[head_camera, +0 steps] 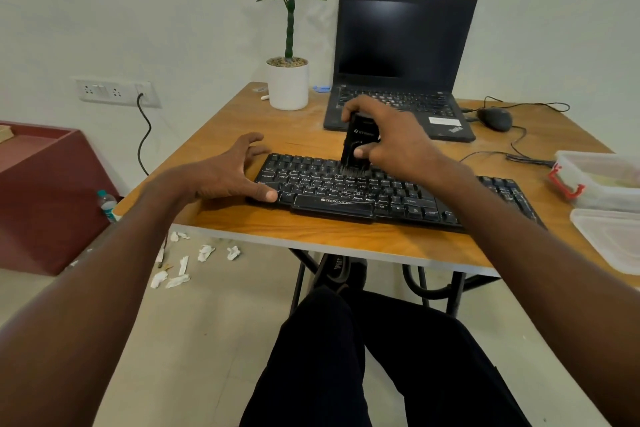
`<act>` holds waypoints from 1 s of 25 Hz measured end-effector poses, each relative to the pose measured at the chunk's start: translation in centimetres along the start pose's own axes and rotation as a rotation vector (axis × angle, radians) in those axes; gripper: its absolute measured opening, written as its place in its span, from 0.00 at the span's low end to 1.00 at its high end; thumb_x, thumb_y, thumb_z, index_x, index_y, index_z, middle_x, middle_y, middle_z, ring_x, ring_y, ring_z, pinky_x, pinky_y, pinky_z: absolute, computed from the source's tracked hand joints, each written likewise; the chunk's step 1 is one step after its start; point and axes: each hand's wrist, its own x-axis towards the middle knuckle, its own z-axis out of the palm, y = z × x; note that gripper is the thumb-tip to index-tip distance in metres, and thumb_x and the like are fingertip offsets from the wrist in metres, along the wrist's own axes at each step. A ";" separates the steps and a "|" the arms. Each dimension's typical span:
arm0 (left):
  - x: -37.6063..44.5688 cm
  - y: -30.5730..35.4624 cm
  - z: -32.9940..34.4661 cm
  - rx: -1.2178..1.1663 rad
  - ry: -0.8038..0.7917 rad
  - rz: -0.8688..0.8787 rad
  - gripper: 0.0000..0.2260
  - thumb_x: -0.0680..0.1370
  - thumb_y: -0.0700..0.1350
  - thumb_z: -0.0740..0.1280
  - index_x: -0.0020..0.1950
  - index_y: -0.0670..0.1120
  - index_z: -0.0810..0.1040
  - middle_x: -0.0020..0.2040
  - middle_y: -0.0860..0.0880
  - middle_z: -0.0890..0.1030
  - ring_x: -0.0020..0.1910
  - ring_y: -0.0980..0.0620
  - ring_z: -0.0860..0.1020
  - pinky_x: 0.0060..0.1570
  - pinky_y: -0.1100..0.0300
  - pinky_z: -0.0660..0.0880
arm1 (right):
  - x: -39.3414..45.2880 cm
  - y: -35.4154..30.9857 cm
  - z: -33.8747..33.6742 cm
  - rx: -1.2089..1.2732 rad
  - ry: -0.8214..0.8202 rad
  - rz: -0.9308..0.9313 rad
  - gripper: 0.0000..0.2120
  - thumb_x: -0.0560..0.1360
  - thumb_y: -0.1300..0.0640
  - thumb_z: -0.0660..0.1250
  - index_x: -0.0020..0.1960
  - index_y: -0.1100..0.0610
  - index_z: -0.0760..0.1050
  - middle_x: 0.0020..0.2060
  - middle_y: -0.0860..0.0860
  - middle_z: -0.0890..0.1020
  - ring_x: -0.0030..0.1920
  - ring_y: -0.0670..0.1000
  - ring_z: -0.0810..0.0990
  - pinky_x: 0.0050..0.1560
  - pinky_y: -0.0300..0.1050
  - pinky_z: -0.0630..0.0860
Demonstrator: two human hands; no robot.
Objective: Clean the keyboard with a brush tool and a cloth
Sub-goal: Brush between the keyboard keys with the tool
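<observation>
The black keyboard (381,194) lay on the wooden bench (311,236), in front of an open laptop (398,69). The right hand (388,135) gripped the upright brush tool (356,146), bristles touching the upper key rows. The left hand (228,173), fingers spread, steadied the keyboard's left end.

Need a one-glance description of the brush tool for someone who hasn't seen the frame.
Start at the wooden table and find the black keyboard near its front edge, in front of the open laptop. The brush tool stands upright on the upper key rows, gripped by the right hand. It is the only boxy black thing with bristles pointing down.
</observation>
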 end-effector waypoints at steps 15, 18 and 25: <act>2.6 6.2 5.2 0.473 0.059 0.085 0.65 0.51 0.86 0.68 0.81 0.64 0.45 0.80 0.50 0.70 0.79 0.44 0.67 0.79 0.36 0.38 | -1.4 1.4 -0.6 -0.128 0.037 -0.030 0.28 0.72 0.66 0.75 0.64 0.41 0.73 0.58 0.49 0.80 0.54 0.50 0.80 0.46 0.41 0.80; 2.5 6.4 5.2 0.473 0.051 0.080 0.65 0.50 0.86 0.67 0.80 0.65 0.45 0.79 0.51 0.70 0.79 0.44 0.67 0.78 0.36 0.38 | -1.6 1.7 -0.6 -0.130 0.082 -0.047 0.30 0.73 0.65 0.74 0.66 0.39 0.71 0.60 0.51 0.80 0.60 0.54 0.78 0.55 0.53 0.79; 2.6 6.6 5.2 0.472 0.052 0.078 0.65 0.50 0.85 0.68 0.80 0.64 0.46 0.79 0.50 0.70 0.79 0.44 0.67 0.78 0.36 0.40 | -3.2 3.9 -0.7 -0.134 0.225 0.012 0.30 0.78 0.65 0.70 0.72 0.39 0.70 0.60 0.54 0.78 0.60 0.54 0.77 0.49 0.43 0.78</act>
